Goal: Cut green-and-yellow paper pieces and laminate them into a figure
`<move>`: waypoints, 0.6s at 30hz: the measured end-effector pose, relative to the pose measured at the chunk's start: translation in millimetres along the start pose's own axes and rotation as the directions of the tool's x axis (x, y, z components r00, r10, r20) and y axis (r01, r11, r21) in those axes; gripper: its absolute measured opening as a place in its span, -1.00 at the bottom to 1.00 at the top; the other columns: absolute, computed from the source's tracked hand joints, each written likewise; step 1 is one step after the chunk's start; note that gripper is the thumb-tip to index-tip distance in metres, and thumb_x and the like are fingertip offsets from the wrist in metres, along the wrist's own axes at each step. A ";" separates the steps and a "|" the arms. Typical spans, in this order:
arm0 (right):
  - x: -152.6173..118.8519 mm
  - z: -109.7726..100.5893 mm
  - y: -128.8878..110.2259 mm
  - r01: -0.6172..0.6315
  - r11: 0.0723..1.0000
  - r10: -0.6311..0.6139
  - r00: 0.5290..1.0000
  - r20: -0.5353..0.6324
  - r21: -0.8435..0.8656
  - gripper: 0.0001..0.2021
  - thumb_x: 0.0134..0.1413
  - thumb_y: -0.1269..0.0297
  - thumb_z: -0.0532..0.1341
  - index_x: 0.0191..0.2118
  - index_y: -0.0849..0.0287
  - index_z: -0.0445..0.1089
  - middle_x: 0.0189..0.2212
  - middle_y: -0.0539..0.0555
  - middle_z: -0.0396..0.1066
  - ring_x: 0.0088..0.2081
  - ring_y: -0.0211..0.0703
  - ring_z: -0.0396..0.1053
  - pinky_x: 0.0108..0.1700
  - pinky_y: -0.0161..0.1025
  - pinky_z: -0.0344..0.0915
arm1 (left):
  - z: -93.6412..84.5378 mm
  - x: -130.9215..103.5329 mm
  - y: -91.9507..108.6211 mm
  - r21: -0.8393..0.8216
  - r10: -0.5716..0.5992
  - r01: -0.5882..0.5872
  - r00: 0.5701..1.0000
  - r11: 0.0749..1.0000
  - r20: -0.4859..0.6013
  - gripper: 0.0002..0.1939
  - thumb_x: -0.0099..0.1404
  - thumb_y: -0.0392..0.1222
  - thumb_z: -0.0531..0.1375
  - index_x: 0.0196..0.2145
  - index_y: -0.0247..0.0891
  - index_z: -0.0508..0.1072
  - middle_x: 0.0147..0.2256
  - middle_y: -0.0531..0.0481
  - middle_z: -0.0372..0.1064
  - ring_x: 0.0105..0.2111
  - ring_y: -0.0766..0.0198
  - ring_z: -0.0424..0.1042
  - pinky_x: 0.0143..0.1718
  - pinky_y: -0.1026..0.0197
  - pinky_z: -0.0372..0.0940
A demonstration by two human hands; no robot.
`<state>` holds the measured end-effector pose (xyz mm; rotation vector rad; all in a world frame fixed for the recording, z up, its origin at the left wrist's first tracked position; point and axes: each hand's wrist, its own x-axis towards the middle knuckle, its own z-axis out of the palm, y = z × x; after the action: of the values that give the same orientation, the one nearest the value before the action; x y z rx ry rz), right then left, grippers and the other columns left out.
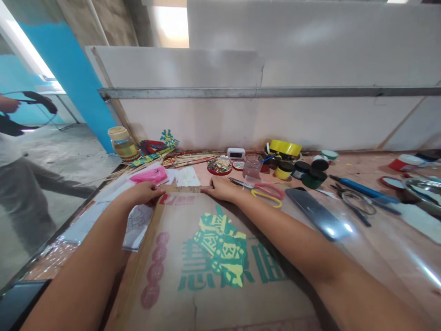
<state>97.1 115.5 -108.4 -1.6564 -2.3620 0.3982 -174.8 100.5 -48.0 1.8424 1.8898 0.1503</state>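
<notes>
Grip's on the cardboard point(179, 223) with both hands: left hand point(151, 193) has its far left corner, right hand point(218, 188) pinches the far edge a bit further right, thumb pointing left. Jar's point(123, 146) far left, then a pink packet point(149, 175) just beyond the left hand. Green-and-yellow cutout point(225, 248) lies on the cardboard, between the forearms. Scissors point(268, 191) sit right beside the right hand, then paint pots point(299, 171) farther back, phone point(317, 214) nearer, pliers point(354, 202) off right.

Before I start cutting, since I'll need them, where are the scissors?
In the head view, the scissors lie on the table, just beyond the right forearm and left of the dark phone.
</notes>
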 end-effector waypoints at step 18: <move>-129.9 -36.1 19.6 0.450 0.890 -0.425 0.769 -0.477 -0.066 -0.79 0.28 0.29 0.05 -0.09 0.17 0.40 -0.08 0.21 0.41 0.00 -0.01 0.33 0.06 -0.04 0.26 | 88.0 -36.7 85.6 0.244 0.456 -0.410 0.873 0.879 -0.174 -0.69 0.32 -0.07 0.02 -0.21 -0.21 0.51 -0.22 -0.10 0.51 -0.23 0.09 0.46 -0.22 0.15 0.26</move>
<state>170.1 2.8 -85.4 -0.9683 -2.2167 -0.0460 -61.7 49.5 -80.0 2.4684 1.6423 0.3475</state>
